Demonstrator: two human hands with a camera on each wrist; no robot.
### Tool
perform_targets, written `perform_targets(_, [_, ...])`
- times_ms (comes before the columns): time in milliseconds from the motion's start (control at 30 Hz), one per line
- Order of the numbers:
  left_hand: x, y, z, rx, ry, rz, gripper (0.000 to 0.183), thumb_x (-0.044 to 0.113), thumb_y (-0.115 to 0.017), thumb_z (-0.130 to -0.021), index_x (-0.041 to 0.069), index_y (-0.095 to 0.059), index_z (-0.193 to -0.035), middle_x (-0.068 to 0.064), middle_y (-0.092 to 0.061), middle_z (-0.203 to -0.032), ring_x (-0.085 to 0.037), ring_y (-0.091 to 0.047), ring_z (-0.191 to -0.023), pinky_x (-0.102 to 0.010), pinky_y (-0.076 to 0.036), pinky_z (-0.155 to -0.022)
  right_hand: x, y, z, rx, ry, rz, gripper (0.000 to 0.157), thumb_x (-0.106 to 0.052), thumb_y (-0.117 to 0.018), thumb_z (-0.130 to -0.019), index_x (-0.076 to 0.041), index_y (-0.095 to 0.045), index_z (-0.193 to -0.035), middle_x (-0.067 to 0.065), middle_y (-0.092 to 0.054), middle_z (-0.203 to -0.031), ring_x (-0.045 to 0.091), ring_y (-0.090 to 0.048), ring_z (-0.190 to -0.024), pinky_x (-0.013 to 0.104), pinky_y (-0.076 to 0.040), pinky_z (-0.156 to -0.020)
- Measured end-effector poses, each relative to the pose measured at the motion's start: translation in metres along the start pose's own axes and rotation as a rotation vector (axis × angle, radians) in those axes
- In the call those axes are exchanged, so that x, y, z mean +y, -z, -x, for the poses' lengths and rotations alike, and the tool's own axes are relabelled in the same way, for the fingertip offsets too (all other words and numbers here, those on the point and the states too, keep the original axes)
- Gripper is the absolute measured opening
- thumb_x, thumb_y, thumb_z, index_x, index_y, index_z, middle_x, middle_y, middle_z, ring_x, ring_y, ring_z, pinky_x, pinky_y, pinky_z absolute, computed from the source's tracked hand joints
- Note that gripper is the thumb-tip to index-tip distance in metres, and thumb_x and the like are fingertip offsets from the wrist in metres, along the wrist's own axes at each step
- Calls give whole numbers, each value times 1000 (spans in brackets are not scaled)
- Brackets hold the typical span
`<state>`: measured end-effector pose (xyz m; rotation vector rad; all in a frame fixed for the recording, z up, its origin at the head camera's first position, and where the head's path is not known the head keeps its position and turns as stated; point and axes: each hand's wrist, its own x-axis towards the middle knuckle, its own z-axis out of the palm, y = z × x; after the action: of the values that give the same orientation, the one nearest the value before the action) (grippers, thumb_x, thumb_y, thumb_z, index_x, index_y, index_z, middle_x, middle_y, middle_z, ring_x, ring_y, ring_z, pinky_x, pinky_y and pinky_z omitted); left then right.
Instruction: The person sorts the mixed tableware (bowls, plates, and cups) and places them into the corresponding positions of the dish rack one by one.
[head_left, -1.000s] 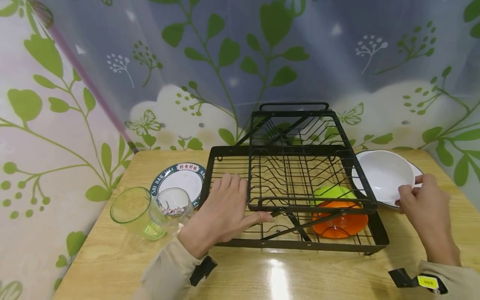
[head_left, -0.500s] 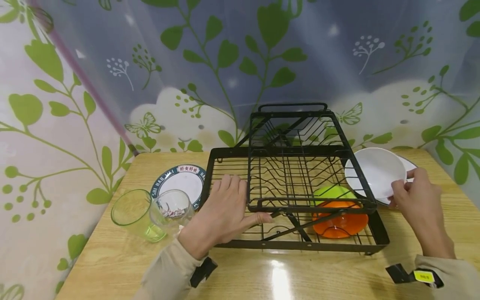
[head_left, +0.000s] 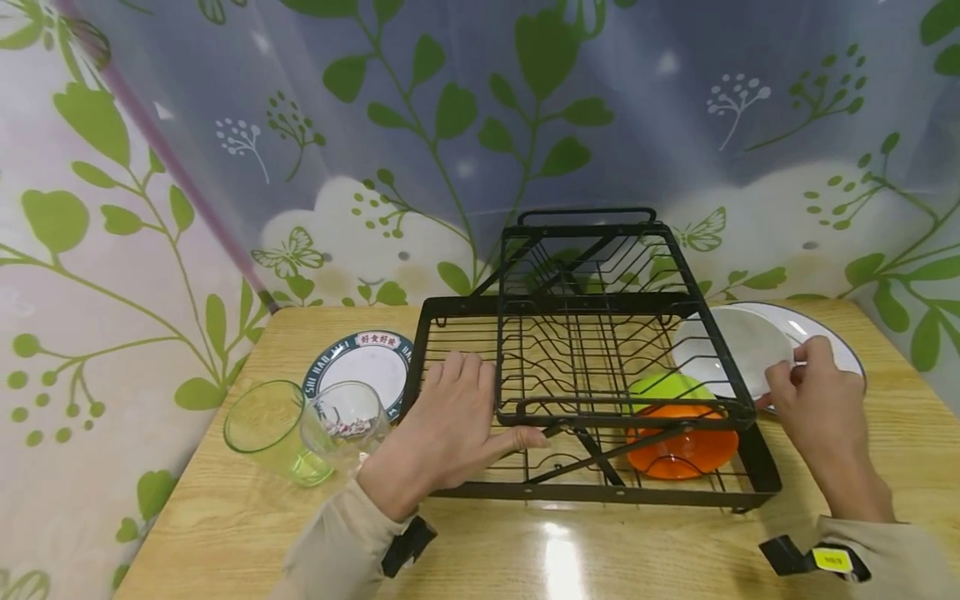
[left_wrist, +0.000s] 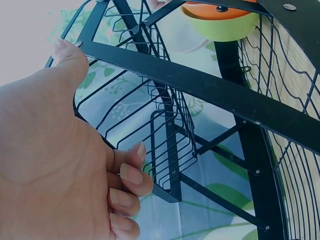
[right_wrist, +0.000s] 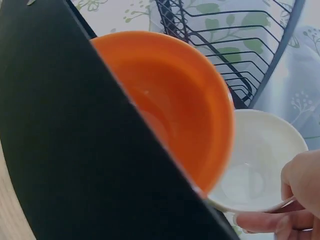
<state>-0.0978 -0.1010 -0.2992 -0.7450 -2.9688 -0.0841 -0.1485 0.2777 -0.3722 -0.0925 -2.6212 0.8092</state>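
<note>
A two-tier black wire dish rack (head_left: 573,492) stands mid-table. My left hand (head_left: 453,425) rests at the left edge of its upper tier; in the left wrist view the thumb (left_wrist: 70,52) touches a frame corner and the other fingers are loosely bent around nothing. My right hand (head_left: 821,417) pinches the rim of a white bowl (right_wrist: 250,175), thumb inside and fingers outside. The bowl is tilted at the rack's right end, partly hidden behind the upper frame. An orange bowl (head_left: 678,454) and a yellow-green bowl (head_left: 667,387) sit together in the lower tier's right side.
A white plate (head_left: 843,358) with a dark rim lies behind the right hand. Left of the rack are a green-rimmed glass (head_left: 262,425), a clear glass (head_left: 341,412) and a blue-rimmed plate (head_left: 367,367). A patterned cloth hangs behind the wooden table.
My right hand has moved left with the white bowl, bringing it off the white plate and against the rack's right end. More of that plate shows. The left hand stays put.
</note>
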Motion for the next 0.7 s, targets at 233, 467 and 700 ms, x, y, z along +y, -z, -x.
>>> perform_targets(233, [1, -1, 0, 4, 11, -1, 93, 84, -1, -74, 5, -47, -90, -10, -45, -91, -27, -42, -89, -35, -37, -79, -7, -9, 4, 96, 96, 35, 8, -3, -45, -90, -3, -40, -84, 22, -62, -62, 32, -56, -44, 31, -32, -38])
perform_targets(467, [1, -2, 0, 24, 10, 2, 95, 83, 2, -73, 4, -48, -90, -10, -45, -90, -27, -43, -88, -35, -37, -78, -11, -21, 7, 198, 162, 77, 11, -2, -50, -89, -4, -41, -82, 26, -59, -62, 41, -45, -42, 49, -31, -37])
perform_targets(700, [1, -2, 0, 18, 10, 3, 97, 84, 2, -73, 3, -49, -93, -11, -47, -92, -27, -44, -90, -36, -37, -80, -16, -25, 11, 184, 121, 108, 8, -6, -49, -92, -4, -43, -87, 29, -65, -78, 55, -50, -52, 58, -33, -40])
